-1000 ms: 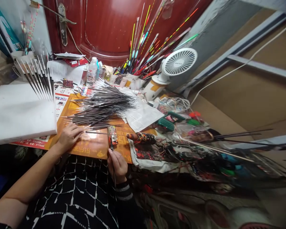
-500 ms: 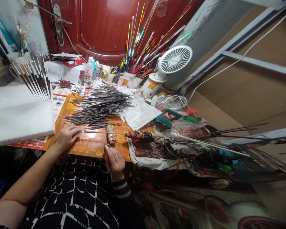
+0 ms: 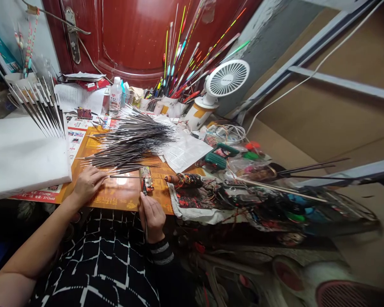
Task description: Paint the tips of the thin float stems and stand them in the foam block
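We see the left grip (image 3: 89, 181) closed on the left end of a dark rod (image 3: 128, 176), fingers pinched around it. The rod lies level above the near part of the orange table (image 3: 115, 198), its thin right end running past a small block (image 3: 147, 180) towards the tip of a tool (image 3: 185, 181). Whether rod and tool meet is too fine for us to tell.

The right grip (image 3: 152, 216) grasps a slim brush (image 3: 142, 192), its dark end pointing away from us at the block's left edge; we cannot tell whether it touches the rod.

Just beyond the rod we find a heap of similar rods, the pile (image 3: 131, 136), its right-hand ends over white paper (image 3: 187, 151). More rods stand slanted in the foam (image 3: 25, 157) on the left. The tool rests by a stained cloth (image 3: 196, 215). Farther back we see a bottle (image 3: 115, 100) and a white fan (image 3: 228, 79).
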`<state>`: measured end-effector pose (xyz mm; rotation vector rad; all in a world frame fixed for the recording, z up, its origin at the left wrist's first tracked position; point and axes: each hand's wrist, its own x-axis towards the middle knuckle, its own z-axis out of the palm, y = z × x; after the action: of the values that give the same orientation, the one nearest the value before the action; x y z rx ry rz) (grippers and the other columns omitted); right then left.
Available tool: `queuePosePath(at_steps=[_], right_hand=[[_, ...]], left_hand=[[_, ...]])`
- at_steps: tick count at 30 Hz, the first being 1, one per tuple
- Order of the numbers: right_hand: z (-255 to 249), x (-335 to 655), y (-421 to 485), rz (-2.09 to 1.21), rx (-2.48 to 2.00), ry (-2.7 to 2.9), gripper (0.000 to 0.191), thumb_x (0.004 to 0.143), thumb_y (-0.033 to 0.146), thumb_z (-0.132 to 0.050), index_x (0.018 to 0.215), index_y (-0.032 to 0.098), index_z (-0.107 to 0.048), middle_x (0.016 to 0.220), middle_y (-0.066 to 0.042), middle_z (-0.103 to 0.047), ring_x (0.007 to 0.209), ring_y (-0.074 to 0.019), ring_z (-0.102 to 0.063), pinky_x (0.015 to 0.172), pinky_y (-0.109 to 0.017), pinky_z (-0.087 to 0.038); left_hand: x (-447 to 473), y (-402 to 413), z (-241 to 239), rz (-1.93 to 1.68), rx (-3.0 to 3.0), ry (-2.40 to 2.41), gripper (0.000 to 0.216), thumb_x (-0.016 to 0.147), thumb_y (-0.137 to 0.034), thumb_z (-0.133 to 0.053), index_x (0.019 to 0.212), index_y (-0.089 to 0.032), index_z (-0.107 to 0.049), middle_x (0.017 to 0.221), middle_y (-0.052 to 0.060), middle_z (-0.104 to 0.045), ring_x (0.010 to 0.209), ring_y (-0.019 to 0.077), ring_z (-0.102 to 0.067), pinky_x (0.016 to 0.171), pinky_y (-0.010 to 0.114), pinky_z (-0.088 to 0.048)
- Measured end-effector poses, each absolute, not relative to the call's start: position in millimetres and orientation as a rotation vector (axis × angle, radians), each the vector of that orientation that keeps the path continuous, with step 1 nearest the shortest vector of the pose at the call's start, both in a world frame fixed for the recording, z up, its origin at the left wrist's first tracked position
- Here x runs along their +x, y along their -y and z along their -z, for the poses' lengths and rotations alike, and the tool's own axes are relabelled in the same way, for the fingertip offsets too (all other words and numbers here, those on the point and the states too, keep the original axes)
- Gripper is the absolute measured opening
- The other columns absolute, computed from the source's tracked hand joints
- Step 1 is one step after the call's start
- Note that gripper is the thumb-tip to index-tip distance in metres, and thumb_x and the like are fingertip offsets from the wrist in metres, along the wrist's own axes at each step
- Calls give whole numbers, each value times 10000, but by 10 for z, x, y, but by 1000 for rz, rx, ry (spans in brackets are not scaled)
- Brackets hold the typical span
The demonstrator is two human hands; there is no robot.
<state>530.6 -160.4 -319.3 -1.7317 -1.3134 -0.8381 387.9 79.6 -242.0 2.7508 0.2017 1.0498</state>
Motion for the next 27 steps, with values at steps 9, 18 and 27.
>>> queuePosePath(at_steps=[9, 18, 27], right_hand=[[3196, 5321, 1595, 869, -1705, 1314, 539, 982, 93, -558, 1509, 159, -464, 1076, -114, -749, 987, -202, -724, 884, -341, -607], [3169, 5372, 1739, 804, -1572, 1410, 514, 938, 62, -627, 1434, 179, -560, 1043, -84, -764, 884, -198, -740, 839, -326, -602], [3094, 5378, 1783, 810, -1526, 1466, 618, 893, 40, -693, 1470, 199, -539, 1017, -66, -777, 820, -195, -742, 857, -313, -573]], left_hand=[[3891, -823, 2429, -1031, 2735, -220, 231, 1031, -308, -524, 982, -212, -728, 869, 50, -698, 821, 204, -570, 773, 352, -478], [3742, -860, 2008, -1154, 2747, -282, 169, 1017, -200, -523, 969, -203, -685, 869, 48, -655, 865, 198, -555, 799, 339, -496], [3016, -1866, 257, -1227, 3091, -619, 163, 1003, -252, -530, 1022, -165, -666, 989, 84, -555, 1081, 280, -543, 963, 495, -471]])
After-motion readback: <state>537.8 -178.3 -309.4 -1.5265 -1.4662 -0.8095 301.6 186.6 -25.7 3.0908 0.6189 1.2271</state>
